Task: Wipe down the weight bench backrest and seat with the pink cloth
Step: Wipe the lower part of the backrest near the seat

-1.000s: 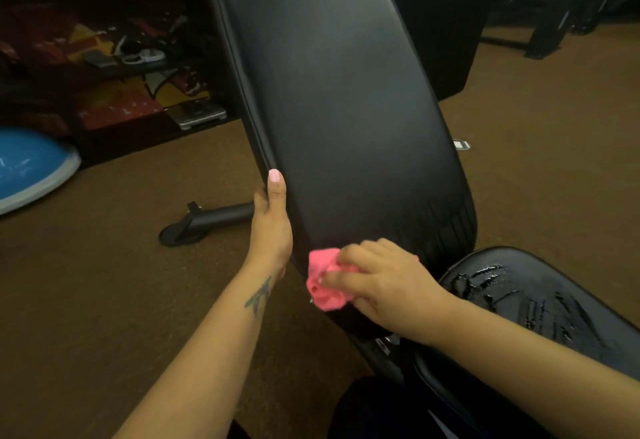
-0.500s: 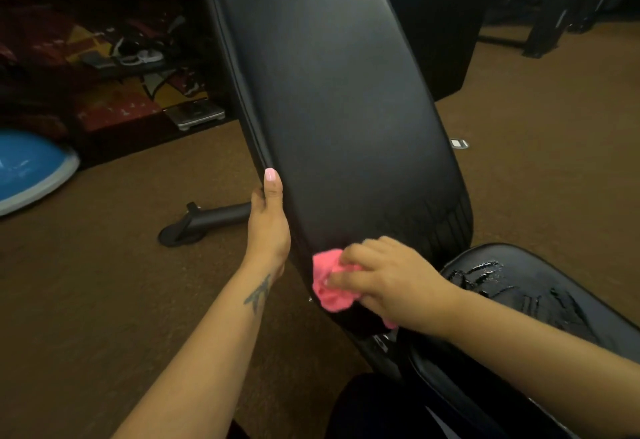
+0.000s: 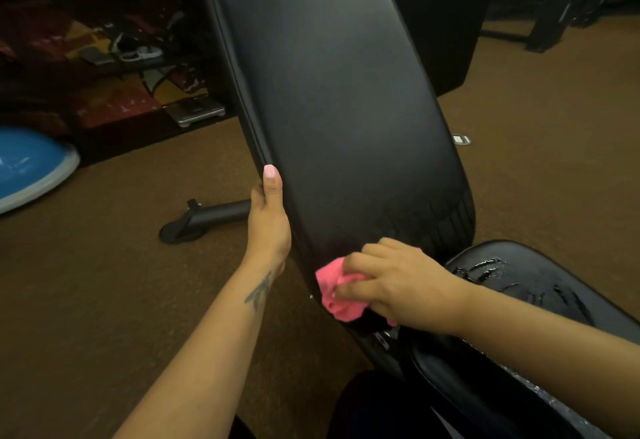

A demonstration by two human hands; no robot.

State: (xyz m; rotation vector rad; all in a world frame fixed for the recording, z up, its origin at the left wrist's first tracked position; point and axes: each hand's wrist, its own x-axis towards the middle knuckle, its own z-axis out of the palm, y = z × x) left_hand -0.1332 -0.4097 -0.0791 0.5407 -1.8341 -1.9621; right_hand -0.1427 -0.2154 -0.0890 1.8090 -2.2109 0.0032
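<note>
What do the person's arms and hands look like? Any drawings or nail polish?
Both arms are bare, with no sleeves, watch or rings showing. The left forearm has a small dark tattoo near the wrist. The left hand has a light pink painted thumbnail. The right hand's nails are hidden.

- Both forearms are bare from the wrist back to the lower edge of the view; no sleeve, watch, bracelet or ring shows on either.
- The left hand [image 3: 269, 223] has a long thumbnail painted pale glossy pink, squared at the tip.
- A small dark greyish tattoo of crossing angular strokes sits on the inner left forearm just below the wrist.
- The right hand [image 3: 403, 286] shows knuckles and its back only; its nails are hidden.
- Dark clothing, likely trousers, covers the lap at the bottom edge, too dim to tell fabric.
</note>
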